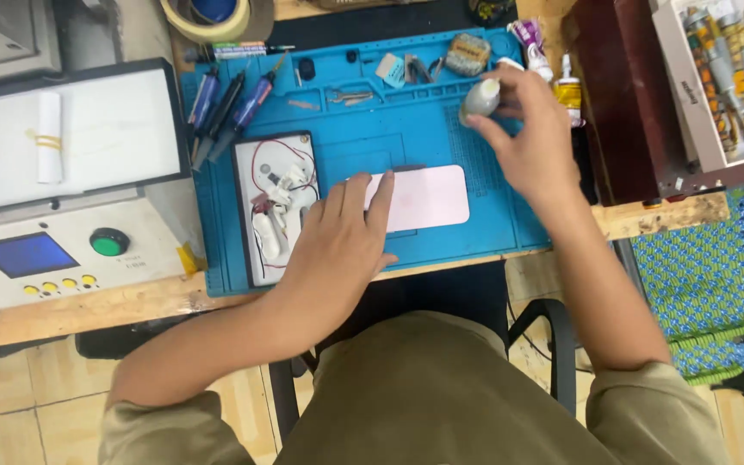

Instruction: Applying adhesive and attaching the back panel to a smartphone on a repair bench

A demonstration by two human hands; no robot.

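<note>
A pale pink phone back panel [428, 196] lies flat on the blue work mat [492, 232]. My left hand [337, 250] rests on the mat with its fingers spread, and the fingertips press on the panel's left end. My right hand [531, 138] is raised over the mat's right part and grips a small grey-white bottle [481, 98] between thumb and fingers. Just left of my left hand sits a white tray [247, 215] with small parts and red wires.
Several blue-handled tools [234, 108] lie at the mat's upper left. A grey machine [62, 241] with a blue screen and a green knob stands on the left. A dark red box [622, 95] and a tray of tubes [734, 69] stand on the right. Glue tubes [568, 86] stand beside my right hand.
</note>
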